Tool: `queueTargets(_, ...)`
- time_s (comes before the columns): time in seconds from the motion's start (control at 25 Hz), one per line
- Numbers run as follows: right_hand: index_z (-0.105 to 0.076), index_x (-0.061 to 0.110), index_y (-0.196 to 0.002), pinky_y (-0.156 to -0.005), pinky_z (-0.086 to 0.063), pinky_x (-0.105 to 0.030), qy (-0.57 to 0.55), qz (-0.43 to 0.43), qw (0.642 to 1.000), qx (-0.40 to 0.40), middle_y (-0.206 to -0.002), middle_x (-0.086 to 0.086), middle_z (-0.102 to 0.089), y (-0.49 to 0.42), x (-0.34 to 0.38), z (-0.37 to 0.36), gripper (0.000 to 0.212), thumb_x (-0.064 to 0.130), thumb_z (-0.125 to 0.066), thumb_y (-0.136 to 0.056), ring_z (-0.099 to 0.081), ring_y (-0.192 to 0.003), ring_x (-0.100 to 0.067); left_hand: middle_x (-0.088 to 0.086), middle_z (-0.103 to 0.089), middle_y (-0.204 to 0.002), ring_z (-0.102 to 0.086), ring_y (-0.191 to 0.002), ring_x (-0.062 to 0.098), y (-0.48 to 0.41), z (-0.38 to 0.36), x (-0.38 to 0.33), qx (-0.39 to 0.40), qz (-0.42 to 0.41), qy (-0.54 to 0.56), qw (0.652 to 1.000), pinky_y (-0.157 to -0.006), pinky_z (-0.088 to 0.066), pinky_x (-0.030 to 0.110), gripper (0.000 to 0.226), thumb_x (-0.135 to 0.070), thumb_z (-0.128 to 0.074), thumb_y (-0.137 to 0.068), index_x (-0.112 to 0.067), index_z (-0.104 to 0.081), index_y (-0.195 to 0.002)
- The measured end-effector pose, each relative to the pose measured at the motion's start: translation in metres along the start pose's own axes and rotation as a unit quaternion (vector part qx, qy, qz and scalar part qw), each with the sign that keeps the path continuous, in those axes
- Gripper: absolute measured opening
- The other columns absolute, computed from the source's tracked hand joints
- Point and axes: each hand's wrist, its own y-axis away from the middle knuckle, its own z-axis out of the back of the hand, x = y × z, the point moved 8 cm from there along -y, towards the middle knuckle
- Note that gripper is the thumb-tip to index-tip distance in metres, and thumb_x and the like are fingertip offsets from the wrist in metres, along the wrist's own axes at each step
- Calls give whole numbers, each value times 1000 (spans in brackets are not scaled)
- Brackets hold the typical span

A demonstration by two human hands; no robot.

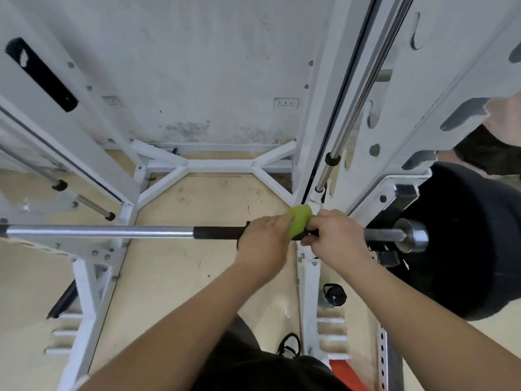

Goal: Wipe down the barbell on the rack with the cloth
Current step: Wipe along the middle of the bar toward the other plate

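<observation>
Now my left hand (262, 244) squeezes the bunched green cloth (300, 221) round the shiny barbell (98, 232); my right hand (335, 241) grips the barbell alongside.

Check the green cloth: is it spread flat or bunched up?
Bunched. The cloth sits wadded in a lump over the barbell, between the left hand and right hand.

One barbell (98, 232) rests on one white rack (220, 165). Two hands are on the barbell, one left hand (263, 244) and one right hand (335, 238), with one green cloth (300, 221) between them. One black plate (465, 249) sits at the barbell's right end. Two chrome rods (363, 88) stand beyond the barbell, one towards each end. Two sockets (285, 103) are on the wall beyond the barbell. On the floor under the barbell's right part are one bottle (334, 296) and one shoe (289, 345).
</observation>
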Motion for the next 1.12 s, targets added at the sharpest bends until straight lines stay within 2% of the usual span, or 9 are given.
queueTargets(0.12, -76, 26, -102, -70, -47, -34, 15, 11, 1000, -12, -95, 6, -61, 3, 2, -3, 18, 30, -63, -90, -53, -98, -19, -2, -67, -132, -60, -119, 28, 24, 22, 66, 5, 65, 9, 998, -98, -50, 38, 49, -17, -60, -92, -31, -57, -139)
queueTargets(0.28, -74, 26, -109, -71, -45, -33, 29, 35, 999, -7, -99, 7, -60, 4, 6, -5, 21, 31, -60, -94, -52, -99, -18, -1, -63, -84, -59, -86, 28, 26, 27, 90, -91, 284, 57, 953, -74, -49, 37, 12, -17, -55, -88, -23, -59, -97)
queueTargets(0.52, -75, 25, -105, -66, -33, -29, 44, 17, 999, -25, -94, 7, -57, 6, 9, -1, 16, 28, -64, -92, -52, -99, -20, 3, -73, -123, -62, -116, 29, 27, -3, 23, -143, -24, 11, 989, -108, -45, 45, 53, -1, -68, -75, -16, -67, -126)
queueTargets(0.68, -74, 26, -107, -66, -34, -29, 50, 19, 998, -20, -91, 10, -51, 7, 12, -1, 18, 29, -61, -95, -44, -90, -14, -6, -72, -114, -60, -106, 27, 45, 22, 97, -147, 127, 6, 981, -82, -47, 34, 48, -2, -70, -76, -25, -66, -118)
queueTargets(0.76, -73, 25, -107, -66, -35, -29, 54, 22, 998, -21, -94, 9, -54, 7, 13, 1, 18, 29, -60, -94, -46, -92, -14, 3, -73, -120, -62, -118, 34, 54, 17, 77, -201, 187, 46, 961, -92, -53, 40, 45, 6, -67, -76, -17, -68, -115)
queueTargets(0.88, -73, 24, -104, -66, -36, -30, 58, 25, 998, -22, -95, 6, -58, 8, 14, 2, 16, 28, -63, -92, -51, -98, -18, 1, -65, -140, -54, -137, 26, 64, -2, 26, -209, 136, 81, 965, -102, -52, 39, 52, 5, -61, -83, -17, -64, -131)
queueTargets(0.96, -73, 21, -97, -65, -34, -30, 55, 22, 998, -26, -92, 5, -58, 7, 13, 2, 12, 23, -64, -88, -53, -99, -21, -5, -70, -128, -65, -117, 15, 81, -12, 15, -168, 119, 145, 968, -87, -53, 27, 53, -2, -60, -86, -25, -62, -134)
queueTargets(1.04, -73, 20, -96, -65, -34, -30, 53, 21, 998, -29, -91, 5, -57, 7, 12, 1, 12, 22, -64, -87, -52, -98, -20, -6, -77, -99, -71, -90, 15, 110, -38, 37, -118, 243, 344, 899, -76, -57, 25, 36, -7, -57, -91, -27, -69, -119)
queueTargets(1.12, -74, 22, -100, -67, -35, -30, 54, 22, 998, -30, -92, 7, -57, 7, 13, 0, 15, 26, -64, -90, -47, -93, -16, 12, -80, -93, -75, -84, 32, 137, -76, 64, -99, 429, 591, 676, -74, -64, 39, 23, -10, -55, -94, -14, -74, -107)
